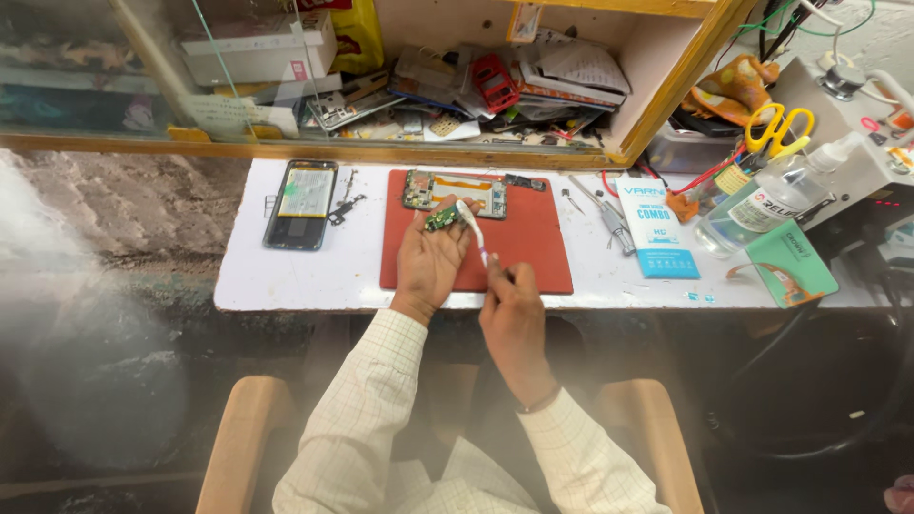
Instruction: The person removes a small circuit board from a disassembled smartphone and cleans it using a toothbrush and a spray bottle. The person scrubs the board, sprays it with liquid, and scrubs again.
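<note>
My left hand (428, 259) lies palm up over the red work mat (533, 249), its fingers pinching a small green circuit board (441, 220). My right hand (511, 303) grips the handle of a white brush (473, 228) whose head touches the board. Behind them, at the mat's far edge, lies an opened phone frame (455, 193) with its insides exposed. A phone body with a battery (302, 204) rests on the white table (343, 271) to the left of the mat.
Small metal parts (345, 206) lie next to the phone body. Right of the mat are tweezers and a tool (609, 221), a blue packet (655, 228), a clear spray bottle (771, 196), yellow scissors (781, 126) and a green card (790, 262). A cluttered wooden shelf (495, 90) stands behind.
</note>
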